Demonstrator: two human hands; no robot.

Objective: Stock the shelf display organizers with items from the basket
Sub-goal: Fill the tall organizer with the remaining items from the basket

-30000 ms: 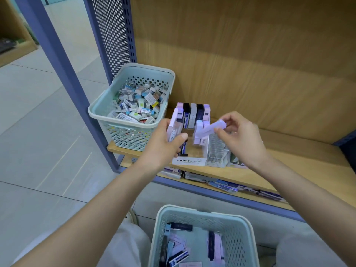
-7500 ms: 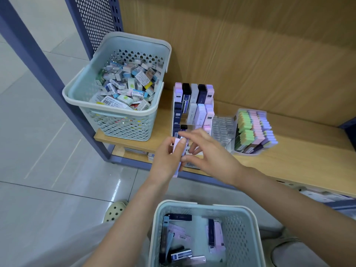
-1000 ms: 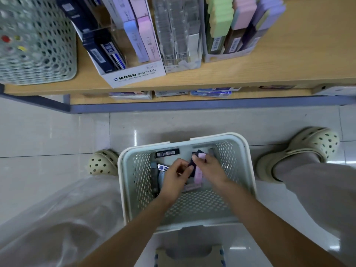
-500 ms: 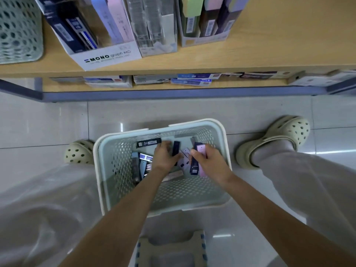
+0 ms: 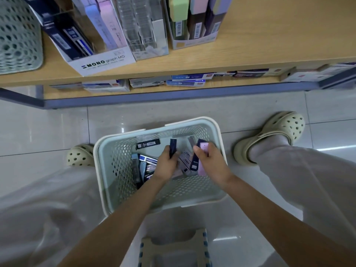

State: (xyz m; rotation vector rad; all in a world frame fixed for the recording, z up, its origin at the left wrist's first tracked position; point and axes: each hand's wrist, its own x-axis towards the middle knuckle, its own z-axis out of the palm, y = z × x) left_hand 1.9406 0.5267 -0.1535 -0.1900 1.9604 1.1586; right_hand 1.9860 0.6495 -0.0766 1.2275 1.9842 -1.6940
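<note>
Gathering from basket (image 5: pixel 192 122): our left hand (image 5: pixel 166 164) pinches navy box (image 5: pixel 172 148), right hand (image 5: pixel 211 163) grips pink box (image 5: pixel 203 151). We keep boxes aligned, lift toward organizer (image 5: pixel 102 62) at front edge of shelf (image 5: pixel 269 45).

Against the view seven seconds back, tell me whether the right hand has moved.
Yes. The right hand left the MONO organizer and came down, toward the person, into the floor basket, where it grips a pink box.

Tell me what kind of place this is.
Probably a stationery shop aisle: a wooden shelf carries a MONO graph MG display box and a carton of barcoded pastel items, and the left hand and right hand grip slim packs in a floor basket.
</note>
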